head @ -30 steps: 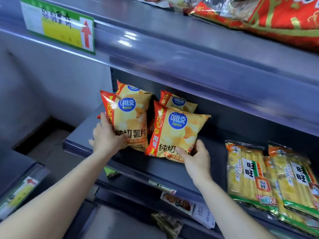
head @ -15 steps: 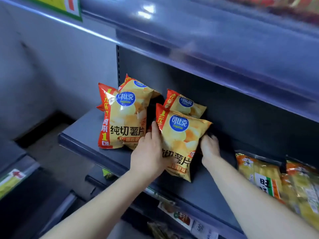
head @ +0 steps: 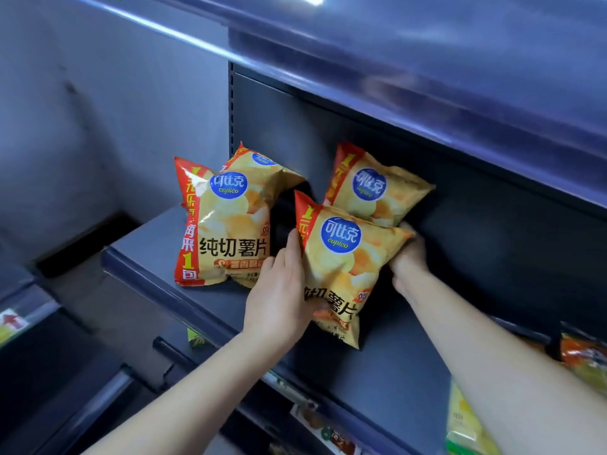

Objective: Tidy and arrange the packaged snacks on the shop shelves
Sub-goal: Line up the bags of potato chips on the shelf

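Observation:
Several yellow crisp bags with red edges and blue round logos stand on a dark grey shelf [head: 387,372]. The front right bag [head: 345,267] is held between both hands. My left hand [head: 279,300] grips its left edge, thumb across the lower front. My right hand [head: 407,257] holds its right side, fingers hidden behind the bag. Another bag [head: 374,188] leans behind it against the back panel. To the left stands a front bag [head: 223,228] with a further bag [head: 262,165] partly hidden behind it.
The upper shelf's front rail [head: 394,80] overhangs close above. Orange and yellow packets [head: 584,359] lie at the shelf's right end. Lower shelves [head: 322,431] hold more packets and labels. A grey wall [head: 98,110] and floor lie to the left.
The view has moved closer and to the left. Both hands stay on the front right bag, which now stands more upright and slightly forward of the bag behind it.

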The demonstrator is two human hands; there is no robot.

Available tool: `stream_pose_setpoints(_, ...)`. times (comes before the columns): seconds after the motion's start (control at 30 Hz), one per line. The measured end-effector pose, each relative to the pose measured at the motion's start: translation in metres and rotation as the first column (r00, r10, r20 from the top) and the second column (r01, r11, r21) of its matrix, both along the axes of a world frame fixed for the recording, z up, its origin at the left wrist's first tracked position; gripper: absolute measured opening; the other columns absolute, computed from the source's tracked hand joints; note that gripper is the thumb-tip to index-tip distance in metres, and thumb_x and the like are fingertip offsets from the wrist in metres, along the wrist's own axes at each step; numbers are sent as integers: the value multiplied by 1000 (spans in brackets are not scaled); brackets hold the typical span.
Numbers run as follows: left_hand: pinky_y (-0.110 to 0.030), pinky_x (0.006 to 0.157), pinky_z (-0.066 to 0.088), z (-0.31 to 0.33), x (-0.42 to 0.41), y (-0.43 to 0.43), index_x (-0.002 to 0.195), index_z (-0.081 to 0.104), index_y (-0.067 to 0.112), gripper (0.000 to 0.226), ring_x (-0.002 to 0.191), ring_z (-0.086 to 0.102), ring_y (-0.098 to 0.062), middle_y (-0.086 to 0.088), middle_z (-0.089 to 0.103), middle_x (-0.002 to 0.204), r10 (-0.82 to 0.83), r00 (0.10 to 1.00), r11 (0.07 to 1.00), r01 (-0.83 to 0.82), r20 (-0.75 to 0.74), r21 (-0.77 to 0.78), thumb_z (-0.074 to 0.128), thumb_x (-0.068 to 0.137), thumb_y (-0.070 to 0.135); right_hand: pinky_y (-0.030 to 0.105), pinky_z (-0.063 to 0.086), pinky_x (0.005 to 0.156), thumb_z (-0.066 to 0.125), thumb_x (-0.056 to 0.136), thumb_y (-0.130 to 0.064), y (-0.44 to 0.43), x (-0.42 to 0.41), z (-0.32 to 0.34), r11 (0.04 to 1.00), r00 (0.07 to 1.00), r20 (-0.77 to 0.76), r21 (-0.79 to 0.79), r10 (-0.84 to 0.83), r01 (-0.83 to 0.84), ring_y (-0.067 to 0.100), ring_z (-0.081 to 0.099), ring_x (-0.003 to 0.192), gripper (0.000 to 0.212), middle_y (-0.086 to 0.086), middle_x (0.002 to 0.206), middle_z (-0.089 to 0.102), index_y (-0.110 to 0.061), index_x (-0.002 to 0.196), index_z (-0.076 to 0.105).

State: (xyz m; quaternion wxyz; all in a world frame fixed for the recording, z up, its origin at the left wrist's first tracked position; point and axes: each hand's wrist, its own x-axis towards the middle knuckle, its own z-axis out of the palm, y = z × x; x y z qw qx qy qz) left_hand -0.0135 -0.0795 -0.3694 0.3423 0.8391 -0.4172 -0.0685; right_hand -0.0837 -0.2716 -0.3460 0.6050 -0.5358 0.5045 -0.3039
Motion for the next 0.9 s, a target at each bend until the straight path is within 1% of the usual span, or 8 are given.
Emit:
stream_pose_setpoints(0.17,-33,97,37,-5,3,-31,153,-1,12,117,121,39,-24,-3,39,141,25,999,998,-23,25,-60,81,72,32,26,51,66,56,94,-16,-15,-15,3,981,963,-258,-152,81,-124,14,61,80,10,-4,86,64,-21,102,58)
stream_pose_setpoints(0.3,-34,97,39,-11,1,-47,153,-2,9,115,122,41,-26,-6,39,143,-16,998,997,20,56,-72,80,74,28,39,55,85,55,91,-9,-18,-21,1,990,975,-203,-91,89,-110,21,65,92,13,4,101,68,-21,91,59)
stream_pose_setpoints(0.4,-34,98,38,-13,0,-52,153,-5,9,115,123,41,-27,-6,37,143,-29,998,998,32,57,-53,79,76,25,43,53,92,52,81,-8,-16,-30,1,979,990,-74,-177,-118,104,25,63,102,24,8,113,66,-17,101,60)
stream_pose_setpoints(0.53,-37,95,43,0,-1,-43,153,-1,7,116,121,42,-28,-10,37,136,18,988,1000,-19,151,5,80,72,27,37,47,97,50,85,-4,5,-30,36,773,888,149,-444,-434,453,22,60,103,29,15,115,65,-4,111,63)
stream_pose_setpoints(0.63,-46,90,44,19,8,-24,145,35,7,98,116,47,-36,-17,47,134,107,921,993,-80,376,-87,83,63,31,12,44,79,47,96,-2,43,-23,81,852,978,55,-483,-200,202,-7,57,78,23,-3,89,57,-19,82,53)
stream_pose_setpoints(0.7,-47,93,36,33,26,-9,137,48,12,84,123,44,-37,-17,45,138,227,865,970,-162,447,-178,81,62,31,4,39,61,43,100,-5,64,-9,95,908,994,-89,-408,60,-91,-1,48,67,32,-4,78,48,-21,72,44)
stream_pose_setpoints(0.8,-54,102,23,46,61,18,139,45,14,85,136,27,-36,-20,30,151,379,833,925,-329,403,-190,82,64,35,14,45,74,48,99,-15,84,39,98,824,962,-232,-510,144,-247,34,59,105,23,23,113,63,1,110,62)
stream_pose_setpoints(0.9,-57,109,13,46,92,42,149,25,18,107,146,3,-33,-18,5,159,443,841,886,-464,310,-7,78,65,56,44,51,87,61,86,-31,99,86,79,740,955,-263,-614,136,-275,34,62,97,31,14,104,68,-7,106,62)
